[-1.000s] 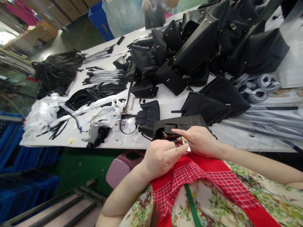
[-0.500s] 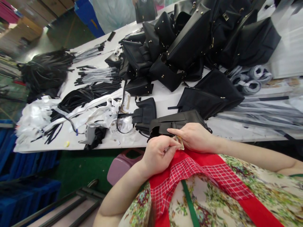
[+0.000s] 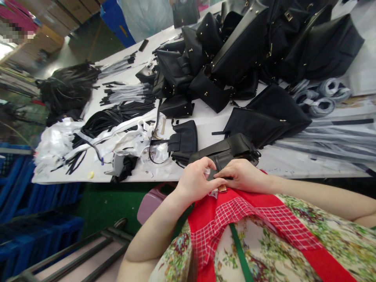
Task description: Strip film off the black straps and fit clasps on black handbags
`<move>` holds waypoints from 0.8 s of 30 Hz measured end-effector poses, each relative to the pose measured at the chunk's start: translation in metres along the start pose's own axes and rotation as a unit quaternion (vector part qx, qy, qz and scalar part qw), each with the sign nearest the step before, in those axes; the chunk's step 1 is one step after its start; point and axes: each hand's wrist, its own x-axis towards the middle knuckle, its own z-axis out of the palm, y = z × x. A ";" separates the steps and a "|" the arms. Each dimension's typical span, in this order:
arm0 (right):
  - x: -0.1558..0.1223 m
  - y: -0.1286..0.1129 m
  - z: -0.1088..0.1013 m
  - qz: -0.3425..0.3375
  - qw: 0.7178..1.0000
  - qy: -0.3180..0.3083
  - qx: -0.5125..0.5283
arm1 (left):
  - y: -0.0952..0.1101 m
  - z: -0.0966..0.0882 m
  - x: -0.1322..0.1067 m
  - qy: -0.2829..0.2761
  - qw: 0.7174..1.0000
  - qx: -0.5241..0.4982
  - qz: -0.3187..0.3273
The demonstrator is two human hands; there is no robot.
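Observation:
A black handbag [image 3: 232, 147] rests at the table's front edge against my body. My left hand [image 3: 192, 180] is curled at its near side, thumb stretched toward my right fingers; a bit of whitish material shows by the palm. My right hand [image 3: 246, 176] has its fingers closed on the bag's strap area, partly hiding it. Just below the fingertips a gold metal buckle [image 3: 222, 188] shows against my red apron [image 3: 235, 196]. A smaller black bag [image 3: 184, 139] with a strap lies left of the handbag.
Behind is a large heap of black handbags [image 3: 235, 51]. Plastic-wrapped straps [image 3: 329, 145] and grey coils [image 3: 323, 105] lie to the right. White scraps [image 3: 58, 145] and black straps [image 3: 114, 115] cover the left. A pink stool [image 3: 149, 203] stands below the edge.
The gold buckle, pinched up between my hands before, now sits lower and mostly covered. My left fingers have moved up onto the bag. The camera view has shifted slightly.

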 end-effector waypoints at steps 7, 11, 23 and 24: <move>-0.002 0.014 0.013 0.076 0.997 0.022 -0.016 | -0.022 0.033 0.010 -0.098 0.994 -0.046 -0.032; 0.002 0.042 0.018 0.077 0.992 0.039 -0.094 | -0.045 0.069 0.031 -0.173 0.966 -0.166 -0.098; -0.013 0.056 0.014 0.308 0.870 0.181 0.339 | -0.038 0.079 0.042 -0.072 0.945 -0.294 -0.123; -0.014 0.054 0.014 0.324 0.840 0.186 0.393 | -0.035 0.076 0.039 -0.056 0.945 -0.297 -0.128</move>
